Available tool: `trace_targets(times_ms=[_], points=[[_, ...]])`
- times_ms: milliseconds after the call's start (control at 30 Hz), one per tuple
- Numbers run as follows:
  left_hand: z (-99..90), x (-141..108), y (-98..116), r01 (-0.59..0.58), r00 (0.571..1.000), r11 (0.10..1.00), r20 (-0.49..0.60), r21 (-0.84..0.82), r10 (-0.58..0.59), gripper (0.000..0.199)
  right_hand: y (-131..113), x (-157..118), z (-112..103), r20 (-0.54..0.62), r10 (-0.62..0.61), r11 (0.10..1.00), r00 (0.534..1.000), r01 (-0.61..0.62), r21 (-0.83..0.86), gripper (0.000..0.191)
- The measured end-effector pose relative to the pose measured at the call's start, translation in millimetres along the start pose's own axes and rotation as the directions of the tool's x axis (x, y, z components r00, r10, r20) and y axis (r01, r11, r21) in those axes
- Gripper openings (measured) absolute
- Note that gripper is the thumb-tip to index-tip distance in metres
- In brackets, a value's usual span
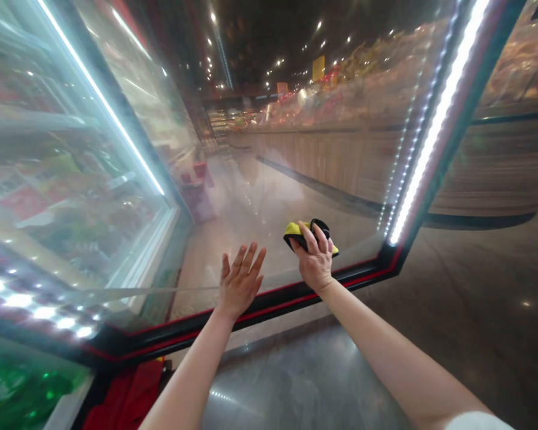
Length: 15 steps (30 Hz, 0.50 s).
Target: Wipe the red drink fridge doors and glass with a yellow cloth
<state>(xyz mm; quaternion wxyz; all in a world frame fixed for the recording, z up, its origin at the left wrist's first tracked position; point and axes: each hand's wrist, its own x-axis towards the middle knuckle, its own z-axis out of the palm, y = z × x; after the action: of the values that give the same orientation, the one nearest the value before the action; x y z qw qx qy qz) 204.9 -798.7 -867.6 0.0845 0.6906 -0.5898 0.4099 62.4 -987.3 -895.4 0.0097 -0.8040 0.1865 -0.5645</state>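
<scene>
Wiping the glass looks to be the step in hand, with a folded yellow-and-black cloth [292, 229] set against the lower part of a clear pane [233, 203], toward its right side. As a judgement, the next move calls for the cloth lying flat under even pressure, with care near the pane's bottom edge.

The person's right grip [316, 260] is curled over the cloth, fingers bent and bunching it, so that folds of yellow and black show past the fingertips. To its left, the left grip [241, 280] is spread, fingers apart and holding nothing; whether it presses on the glass or hangs just short of it, I cannot tell.

Just below both runs a black frame [388, 264] with a red trim line. A bright light strip [439, 122] slants up the right side. Farther out, a lit cabinet [27, 203] with blurred goods stands left, a wood-panelled display [332, 164] shows through the pane, and a grey floor [466, 310] spreads to the right.
</scene>
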Motion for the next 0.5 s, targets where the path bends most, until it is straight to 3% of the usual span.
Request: trace_targets(times_ms=[67,133,200,300,400,500], points=[[-0.5,-5,-4,0.005,1.000,1.000,-0.005,-0.009,-0.005,0.081,-3,-8,2,-0.009,-0.175,0.984,0.985,0.175,-0.028,0.035],[-1.1,-11,-9,0.010,1.000,1.000,-0.017,-0.014,-0.010,0.082,8,-17,0,-0.020,-0.354,0.934,0.935,0.353,-0.056,0.024],[-1.9,-17,-14,0.012,0.999,1.000,-0.034,-0.014,-0.013,0.081,22,-20,-5,-0.037,-0.422,0.905,0.906,0.419,-0.079,0.017],[-3.5,-25,-21,0.006,0.999,1.000,-0.051,-0.018,-0.007,0.080,20,-9,-8,-0.124,-0.313,0.942,0.942,0.292,-0.164,0.020],[-5.0,-30,-26,0.010,0.999,1.000,-0.052,-0.016,-0.010,0.079,-14,10,-1,-0.193,-0.175,0.965,0.965,0.130,-0.228,0.025],[-6.2,-35,-31,0.020,0.998,1.000,-0.051,-0.007,-0.020,0.080,-50,16,9,-0.174,-0.170,0.961,0.970,0.124,-0.249,0.027]])
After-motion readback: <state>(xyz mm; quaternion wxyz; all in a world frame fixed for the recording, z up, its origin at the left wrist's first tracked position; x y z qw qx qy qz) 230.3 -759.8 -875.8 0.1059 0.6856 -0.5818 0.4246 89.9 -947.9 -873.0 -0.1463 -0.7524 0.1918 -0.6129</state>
